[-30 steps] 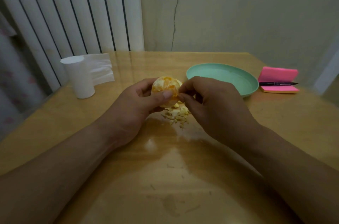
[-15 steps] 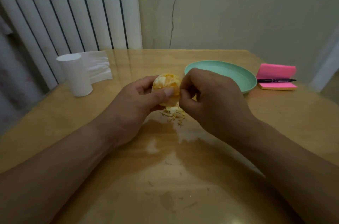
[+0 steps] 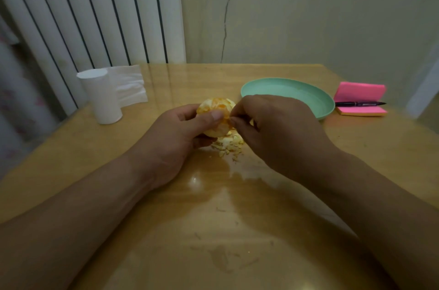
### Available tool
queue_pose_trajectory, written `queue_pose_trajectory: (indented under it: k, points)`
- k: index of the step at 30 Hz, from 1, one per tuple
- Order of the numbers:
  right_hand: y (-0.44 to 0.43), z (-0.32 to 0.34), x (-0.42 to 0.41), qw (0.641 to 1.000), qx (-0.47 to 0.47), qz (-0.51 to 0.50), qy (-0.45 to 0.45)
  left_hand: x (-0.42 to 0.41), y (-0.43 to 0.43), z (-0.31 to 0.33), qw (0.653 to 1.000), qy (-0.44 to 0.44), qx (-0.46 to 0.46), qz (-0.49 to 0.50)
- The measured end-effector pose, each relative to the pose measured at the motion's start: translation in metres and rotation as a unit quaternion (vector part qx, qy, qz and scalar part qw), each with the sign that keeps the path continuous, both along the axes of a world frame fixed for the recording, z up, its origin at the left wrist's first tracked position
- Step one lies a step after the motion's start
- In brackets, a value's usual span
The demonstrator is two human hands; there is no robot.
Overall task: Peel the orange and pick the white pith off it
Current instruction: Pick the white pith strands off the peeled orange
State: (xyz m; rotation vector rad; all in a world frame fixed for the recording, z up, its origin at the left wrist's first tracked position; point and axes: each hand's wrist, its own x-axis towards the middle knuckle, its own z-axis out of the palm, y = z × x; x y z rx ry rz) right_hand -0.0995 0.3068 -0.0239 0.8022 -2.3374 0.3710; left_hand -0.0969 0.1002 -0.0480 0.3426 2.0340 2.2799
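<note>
Orange (image 3: 218,131) is hovering over the table's (image 3: 356,147) middle, above a scrap pile (image 3: 229,143) | left hand (image 3: 175,137) is cradling it, thumb across | right hand (image 3: 273,128) is pinching its pith (image 3: 204,106) | likely light, soft, juicy, so it is calling for a gentle side grip.

No legible writing anywhere in view.
The only possible marking is a faint pale patch on the barrel of the black marker pen (image 3: 358,104), which lies across the pink sticky-note pad (image 3: 360,92) well to the right of the fingers (image 3: 240,123) of the right hand (image 3: 273,128); it is too small and blurred to read.
</note>
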Motion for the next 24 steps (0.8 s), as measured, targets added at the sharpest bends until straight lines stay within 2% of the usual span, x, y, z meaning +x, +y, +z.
queue_pose_trajectory:
  k: [5, 11, 17, 20, 24]
  points:
    - [-0.002, 0.002, 0.001, 0.999, 0.036, -0.010, 0.021, -0.001, -0.001, 0.000, 1.000, 0.007, -0.023, 0.011]
    - [-0.004, 0.000, 0.002, 1.000, -0.002, 0.001, 0.031, -0.001, 0.000, 0.001, 0.998, 0.030, -0.056, 0.018]
    - [-0.004, -0.002, 0.000, 0.998, -0.045, 0.007, 0.035, -0.001, 0.001, 0.000, 0.998, 0.040, -0.046, 0.004]
    - [-0.002, -0.004, 0.001, 0.996, -0.089, 0.018, 0.013, -0.001, 0.001, 0.000, 1.000, 0.015, -0.008, -0.008]
    - [0.001, -0.010, -0.001, 0.980, -0.184, 0.045, -0.067, -0.003, -0.002, -0.002, 0.999, -0.011, 0.018, -0.032]
